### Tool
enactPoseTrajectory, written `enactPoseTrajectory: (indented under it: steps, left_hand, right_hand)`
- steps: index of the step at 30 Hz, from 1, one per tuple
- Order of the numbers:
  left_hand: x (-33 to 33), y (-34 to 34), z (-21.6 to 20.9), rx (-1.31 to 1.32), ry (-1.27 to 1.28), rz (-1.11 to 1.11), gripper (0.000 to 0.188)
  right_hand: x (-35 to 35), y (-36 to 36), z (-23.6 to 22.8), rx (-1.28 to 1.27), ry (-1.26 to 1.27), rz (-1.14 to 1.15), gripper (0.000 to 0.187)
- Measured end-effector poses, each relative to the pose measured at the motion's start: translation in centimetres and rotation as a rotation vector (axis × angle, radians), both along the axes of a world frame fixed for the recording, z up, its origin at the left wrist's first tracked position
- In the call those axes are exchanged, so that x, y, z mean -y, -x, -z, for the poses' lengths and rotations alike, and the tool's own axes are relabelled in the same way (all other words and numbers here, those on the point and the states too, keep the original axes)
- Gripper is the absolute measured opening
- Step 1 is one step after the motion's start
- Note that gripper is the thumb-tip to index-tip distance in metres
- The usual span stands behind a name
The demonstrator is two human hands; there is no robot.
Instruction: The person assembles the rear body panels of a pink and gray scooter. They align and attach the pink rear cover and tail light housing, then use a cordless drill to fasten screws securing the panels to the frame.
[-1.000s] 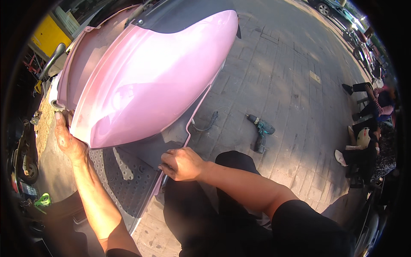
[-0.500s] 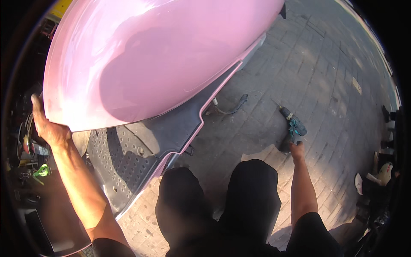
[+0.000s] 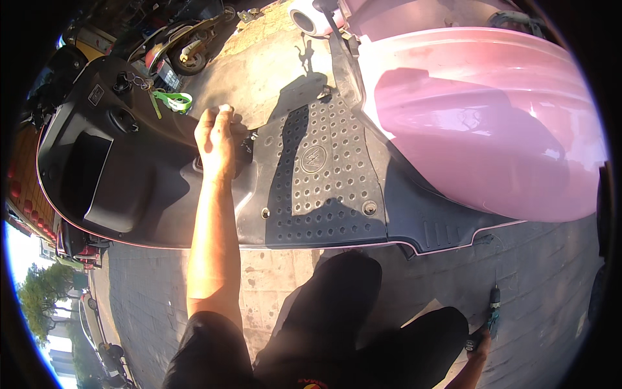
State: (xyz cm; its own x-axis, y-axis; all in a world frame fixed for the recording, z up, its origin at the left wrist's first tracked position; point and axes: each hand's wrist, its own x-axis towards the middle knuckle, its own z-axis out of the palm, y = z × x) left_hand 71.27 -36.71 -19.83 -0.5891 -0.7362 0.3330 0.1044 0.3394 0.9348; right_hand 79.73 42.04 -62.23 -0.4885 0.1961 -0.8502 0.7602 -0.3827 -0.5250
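Observation:
My left hand (image 3: 216,139) is raised over the black front inner panel (image 3: 152,188) of a pink scooter. Its fingers are loosely bent and a little apart, with nothing visible in them. Beside it lies the dimpled black footboard (image 3: 324,168), and keys with a green strap (image 3: 173,100) hang from the panel to its left. At the lower right, my right hand (image 3: 481,347) is wrapped round the grip of a teal and black cordless drill (image 3: 494,314). The drill's thin bit points away from me. Part of that hand is hidden by the drill's base.
The scooter's glossy pink rear body (image 3: 492,123) fills the upper right. Another parked scooter (image 3: 188,52) stands at the far left. My knees (image 3: 343,285) are close to the footboard's near edge, above grey paving (image 3: 538,279). A tree and vehicles appear at the lower left.
My left hand has left the pink body's edge and moved to above the front panel. The view has turned left, bringing more of the scooter into sight. The drill remains in my right hand.

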Motion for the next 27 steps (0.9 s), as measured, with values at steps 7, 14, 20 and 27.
enactPoseTrajectory:
  steps: [7, 14, 20, 27]
  left_hand:
    - [2.8, -9.0, 12.2, 0.726, 0.296, -0.231, 0.018]
    - [1.2, -5.1, 13.1, 0.816, 0.566, -0.081, 0.022]
    - [0.4, -4.4, 14.3, 0.784, 0.7, -0.043, 0.023]
    - [0.8, -4.8, 14.2, 0.74, 0.69, -0.035, 0.019]
  right_hand:
    - [2.8, -5.9, -4.5, 0.151, 0.021, 0.044, 0.043]
    - [4.0, -7.1, -11.5, 0.026, -1.239, -0.9, 0.055]
    - [10.1, -4.2, -18.5, 0.041, -1.388, -1.073, 0.056]
    - [10.9, 0.2, -16.7, -0.274, -0.98, -1.113, 0.043]
